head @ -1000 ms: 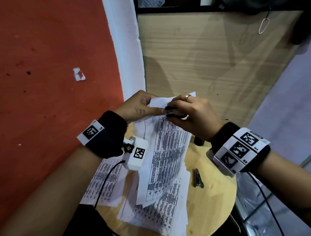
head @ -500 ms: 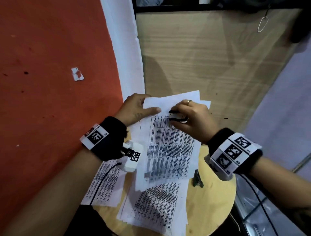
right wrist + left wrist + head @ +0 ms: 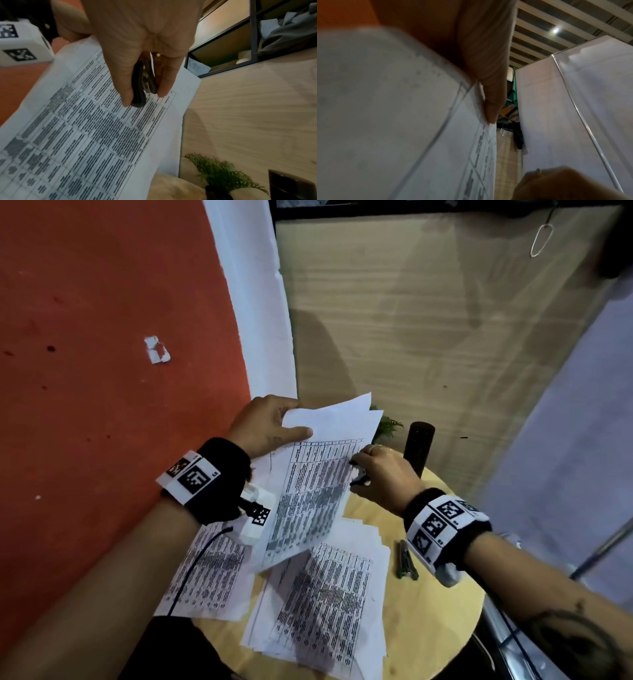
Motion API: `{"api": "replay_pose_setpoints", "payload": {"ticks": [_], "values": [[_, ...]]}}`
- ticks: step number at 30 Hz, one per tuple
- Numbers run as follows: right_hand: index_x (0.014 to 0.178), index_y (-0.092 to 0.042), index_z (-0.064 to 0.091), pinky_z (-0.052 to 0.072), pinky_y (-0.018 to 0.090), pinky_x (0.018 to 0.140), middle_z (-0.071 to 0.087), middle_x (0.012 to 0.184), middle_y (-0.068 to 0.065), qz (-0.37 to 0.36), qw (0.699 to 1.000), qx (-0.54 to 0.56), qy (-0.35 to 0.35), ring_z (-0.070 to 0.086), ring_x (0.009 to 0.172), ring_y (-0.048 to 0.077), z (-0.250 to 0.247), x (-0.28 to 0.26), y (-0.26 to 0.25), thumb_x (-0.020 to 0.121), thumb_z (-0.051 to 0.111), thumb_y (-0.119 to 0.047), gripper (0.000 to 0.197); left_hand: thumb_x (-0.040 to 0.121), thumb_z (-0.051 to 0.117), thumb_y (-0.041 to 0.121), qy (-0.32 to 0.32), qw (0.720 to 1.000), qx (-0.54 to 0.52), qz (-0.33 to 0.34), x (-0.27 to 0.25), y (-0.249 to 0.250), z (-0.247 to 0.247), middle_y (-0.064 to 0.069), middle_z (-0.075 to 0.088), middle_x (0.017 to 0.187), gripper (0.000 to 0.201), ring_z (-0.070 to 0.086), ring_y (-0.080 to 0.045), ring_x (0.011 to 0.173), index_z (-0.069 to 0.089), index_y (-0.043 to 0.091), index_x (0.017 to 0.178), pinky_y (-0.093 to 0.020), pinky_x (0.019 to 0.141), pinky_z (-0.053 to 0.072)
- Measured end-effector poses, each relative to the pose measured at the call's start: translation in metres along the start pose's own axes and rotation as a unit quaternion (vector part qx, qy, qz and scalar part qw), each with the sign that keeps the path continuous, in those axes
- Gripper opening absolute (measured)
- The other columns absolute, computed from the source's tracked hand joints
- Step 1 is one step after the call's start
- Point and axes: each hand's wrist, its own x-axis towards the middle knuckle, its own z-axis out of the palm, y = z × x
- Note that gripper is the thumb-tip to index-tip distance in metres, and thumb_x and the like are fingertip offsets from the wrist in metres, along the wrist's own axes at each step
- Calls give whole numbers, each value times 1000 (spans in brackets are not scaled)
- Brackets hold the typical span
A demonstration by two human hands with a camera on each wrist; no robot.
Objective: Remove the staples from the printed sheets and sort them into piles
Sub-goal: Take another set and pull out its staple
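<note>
Left hand (image 3: 263,426) pinching white printed sheets (image 3: 315,474), fingers hidden behind; right hand (image 3: 380,474) gripping black staple remover (image 3: 143,83), claws obscured.

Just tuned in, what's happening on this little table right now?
A person is de-stapling printed sheets. The left hand holds a lifted set of sheets by its top corner, thumb on top. The right hand pinches a black staple remover at the sheets' right edge. Two piles of printed sheets already lie on the round wooden table, with a small dark tool beside them.
</note>
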Motion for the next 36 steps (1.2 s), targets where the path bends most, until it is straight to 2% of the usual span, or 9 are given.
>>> {"api": "replay_pose_setpoints", "payload": {"ticks": [3, 7, 10, 17, 22, 28, 30, 32, 36], "values": [[114, -8, 62, 46, 33, 76, 56, 117, 14, 12, 997, 68, 43, 59, 100, 33, -16, 4, 4, 74, 72, -17, 42, 59, 67, 53, 13, 1000, 7, -7, 2, -4, -4, 14, 64, 64, 16, 56, -11, 65, 64, 48, 73, -33, 69, 48], [106, -9, 66, 48, 36, 86, 39, 139, 20, -31, 988, 127, 78, 55, 113, 34, -39, 18, 7, 63, 79, -11, 44, 56, 74, 47, 6, 1000, 0, -14, 8, -13, -2, -13, 69, 81, 25, 59, -28, 69, 66, 38, 78, -51, 78, 52], [103, -10, 69, 47, 32, 90, 28, 148, 15, -56, 988, 141, 34, 54, 116, 29, -55, 27, 6, 59, 83, -11, 46, 57, 75, 45, -32, 999, -9, -11, 8, -9, -3, -10, 71, 82, 24, 64, -26, 74, 68, 35, 78, -48, 79, 52], [101, -11, 71, 32, 17, 71, 53, 94, -1, -55, 992, 113, -30, 57, 93, 22, -71, 30, 2, 60, 85, -19, 44, 55, 68, 53, -36, 997, 72, -9, 7, -9, -9, 5, 68, 72, 22, 64, -18, 71, 65, 38, 71, -38, 75, 52], [102, -11, 71, 31, 16, 69, 53, 90, -1, -67, 991, 115, -14, 56, 90, 20, -78, 21, -7, 60, 85, -19, 45, 72, 74, 44, 14, 955, 297, 10, 3, 12, 0, 0, 71, 96, 28, 63, -25, 96, 66, 27, 94, -34, 82, 46], [100, -8, 72, 35, 15, 70, 60, 95, 7, -81, 989, 121, 7, 56, 89, 21, -86, 17, -8, 58, 86, -20, 46, 78, 71, 43, 5, 940, 339, 35, 8, 32, 10, -5, 64, 77, 21, 61, -29, 88, 69, 25, 90, -31, 72, 37], [100, -7, 71, 32, 7, 67, 56, 92, 4, -87, 988, 126, 16, 54, 87, 19, -88, 16, -5, 57, 87, -20, 47, 78, 72, 38, -13, 955, 297, 22, 9, 34, 8, 2, 55, 61, 12, 61, -31, 82, 66, 29, 72, -32, 67, 39], [99, -4, 70, 33, 10, 69, 58, 95, 8, -103, 983, 144, 50, 56, 87, 23, -87, 14, -3, 58, 86, -21, 47, 70, 73, 41, -21, 975, 222, 11, 9, 32, 6, 9, 45, 50, 23, 60, -32, 72, 58, 38, 53, -33, 63, 41], [105, -6, 64, 51, 37, 77, 52, 122, 16, -128, 971, 138, 146, 63, 90, 30, -74, 0, -6, 69, 68, -33, 46, 53, 61, 53, -8, 994, 112, -2, 10, 29, 5, 11, 46, 42, 13, 42, -10, 51, 61, 40, 52, -29, 57, 33]]}}
